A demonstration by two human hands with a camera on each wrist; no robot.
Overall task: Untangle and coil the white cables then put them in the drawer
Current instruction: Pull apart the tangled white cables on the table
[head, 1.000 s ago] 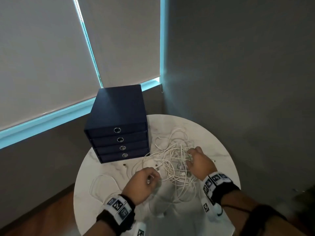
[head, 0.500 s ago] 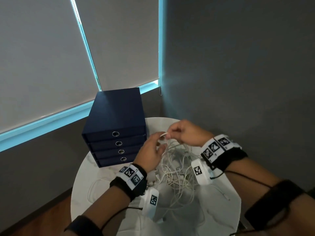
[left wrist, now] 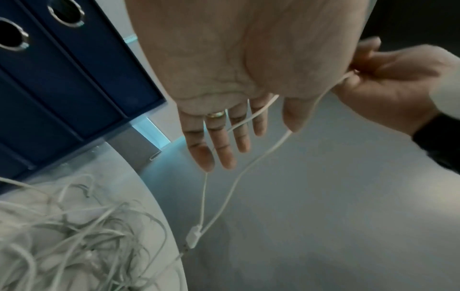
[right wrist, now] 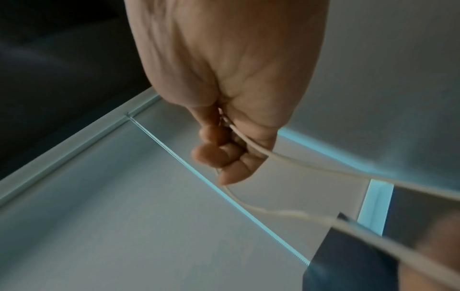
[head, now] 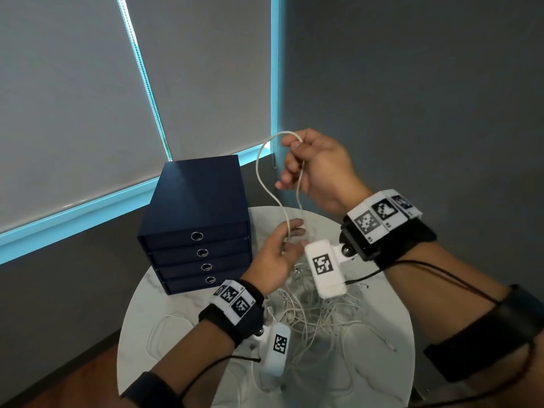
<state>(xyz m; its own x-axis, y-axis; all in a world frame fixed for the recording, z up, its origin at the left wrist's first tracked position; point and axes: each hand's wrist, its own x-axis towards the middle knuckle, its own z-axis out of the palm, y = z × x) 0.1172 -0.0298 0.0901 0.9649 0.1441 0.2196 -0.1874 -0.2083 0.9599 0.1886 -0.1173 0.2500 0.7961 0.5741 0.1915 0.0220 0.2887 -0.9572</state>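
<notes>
My right hand (head: pixel 294 147) is raised above the table and pinches the top of a loop of one white cable (head: pixel 266 187) between thumb and fingers; the right wrist view shows the fingers (right wrist: pixel 219 155) curled round it. Both strands hang down past my left hand (head: pixel 291 234), whose fingers (left wrist: pixel 224 141) are straight, with the cable (left wrist: pixel 234 189) threading across them. A small connector (left wrist: pixel 194 236) dangles on it. A tangle of white cables (head: pixel 318 316) lies on the table below. The dark blue drawer unit (head: pixel 197 219) has all its drawers closed.
The round marble table (head: pixel 164 307) stands in a corner, with a grey wall on the right and window blinds behind. The drawer unit takes up the table's back left. A loose cable loop (head: pixel 159 331) lies near the table's left edge.
Both hands have left the tangle on the table. My right hand has risen with one cable pulled up into a loop. My left hand has opened below it.
</notes>
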